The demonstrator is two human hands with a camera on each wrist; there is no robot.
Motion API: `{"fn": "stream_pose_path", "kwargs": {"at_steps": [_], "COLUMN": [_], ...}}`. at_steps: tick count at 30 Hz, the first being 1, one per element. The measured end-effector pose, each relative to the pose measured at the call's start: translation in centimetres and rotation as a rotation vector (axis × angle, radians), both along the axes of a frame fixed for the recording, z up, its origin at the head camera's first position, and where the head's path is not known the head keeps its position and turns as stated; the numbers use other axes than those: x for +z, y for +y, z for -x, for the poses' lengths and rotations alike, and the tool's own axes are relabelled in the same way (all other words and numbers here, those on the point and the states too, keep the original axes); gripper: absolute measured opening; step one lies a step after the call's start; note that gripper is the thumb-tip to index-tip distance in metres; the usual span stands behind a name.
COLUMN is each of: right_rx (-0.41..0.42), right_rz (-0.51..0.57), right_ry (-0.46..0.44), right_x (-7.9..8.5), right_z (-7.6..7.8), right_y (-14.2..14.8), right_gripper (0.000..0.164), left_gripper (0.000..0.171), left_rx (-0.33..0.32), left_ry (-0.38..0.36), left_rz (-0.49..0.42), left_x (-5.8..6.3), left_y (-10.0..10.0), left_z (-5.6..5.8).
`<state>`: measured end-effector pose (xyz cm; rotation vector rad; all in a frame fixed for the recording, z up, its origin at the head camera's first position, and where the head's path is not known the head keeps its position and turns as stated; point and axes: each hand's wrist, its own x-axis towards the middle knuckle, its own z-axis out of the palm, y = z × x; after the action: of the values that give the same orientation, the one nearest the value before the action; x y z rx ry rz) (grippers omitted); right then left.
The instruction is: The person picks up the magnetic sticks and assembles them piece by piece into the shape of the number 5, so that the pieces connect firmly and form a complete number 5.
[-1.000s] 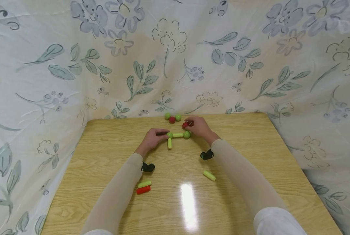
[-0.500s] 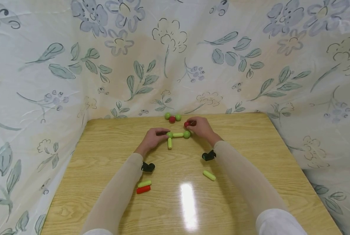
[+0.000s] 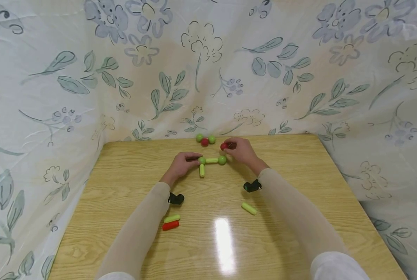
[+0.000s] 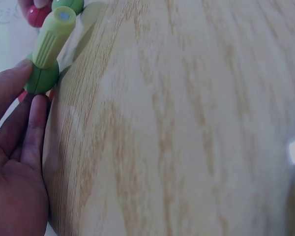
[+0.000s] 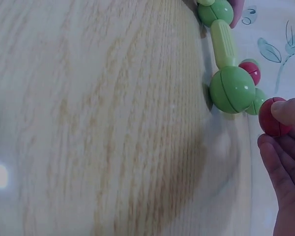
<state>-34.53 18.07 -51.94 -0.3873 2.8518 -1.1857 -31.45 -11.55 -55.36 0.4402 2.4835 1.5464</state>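
Observation:
My left hand (image 3: 182, 165) pinches the green ball (image 4: 42, 78) at the corner of a joined toy piece. From that ball one yellow-green rod (image 3: 202, 171) points toward me, and another rod (image 5: 223, 43) runs right to a second green ball (image 5: 232, 89). My right hand (image 3: 240, 150) holds a red ball (image 5: 274, 117) between thumb and fingers, just behind and right of that second ball. Close by at the back lie two green balls (image 3: 199, 138) with a red ball (image 3: 204, 142) between them.
Nearer me on the wooden table (image 3: 124, 186), a yellow-green rod (image 3: 172, 219) and a red rod (image 3: 171, 225) lie beside my left forearm. Another yellow-green rod (image 3: 248, 208) lies to the right. A flowered cloth (image 3: 208, 77) hangs behind the table. Black wrist cameras (image 3: 252, 186) jut inward from both sleeves.
My right hand has drawn slightly right and back with the red ball, away from the joined piece. My left hand and the joined piece have stayed in place.

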Motion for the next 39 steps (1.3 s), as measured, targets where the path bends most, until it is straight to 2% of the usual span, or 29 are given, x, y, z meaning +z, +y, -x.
{"fn": "stream_pose_path", "kwargs": {"at_steps": [7,16,30,39], "right_rx": [0.008,0.01,0.033,0.072], "right_rz": [0.041,0.128,0.136,0.16], "right_ry": [0.026,0.055,0.064,0.076], "right_x": [0.2,0.7,1.2,0.5], "right_z": [-0.4,-1.8,-4.4,-5.9], "right_y": [0.3,0.5,0.0,-0.8], "right_gripper": [0.038,0.036,0.036,0.033], "left_gripper": [0.034,0.033,0.034,0.034], "left_rx": [-0.007,0.004,0.013,0.004], "left_ry": [0.013,-0.002,-0.022,-0.013], "left_rz": [0.009,0.001,0.017,0.027], "left_x": [0.2,0.3,0.3,0.2], "left_y": [0.0,0.0,0.0,0.1], "left_z": [-0.2,-0.3,-0.2,-0.1]}}
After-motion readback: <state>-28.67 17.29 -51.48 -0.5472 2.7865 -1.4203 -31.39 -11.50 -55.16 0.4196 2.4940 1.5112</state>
